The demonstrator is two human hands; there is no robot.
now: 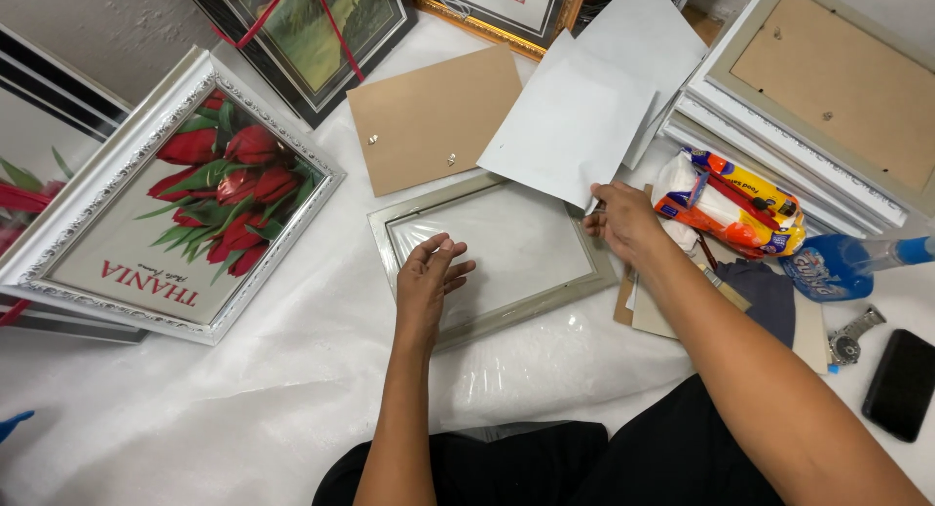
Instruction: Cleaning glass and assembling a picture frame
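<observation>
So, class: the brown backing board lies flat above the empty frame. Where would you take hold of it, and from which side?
Take the brown backing board by its lower left corner, coming from the left. It lies flat, so slide fingers under that bare edge. The white sheet crowds its right side, and the small metal clips near the bottom edge look too slight to pull on.

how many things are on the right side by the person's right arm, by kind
spray bottle, blue: 1
wristwatch, silver: 1
phone, black: 1
snack packet, orange and white: 1
dark cloth: 1
total: 5
The right hand pinches a white sheet; the left hand rests on the empty frame.
</observation>
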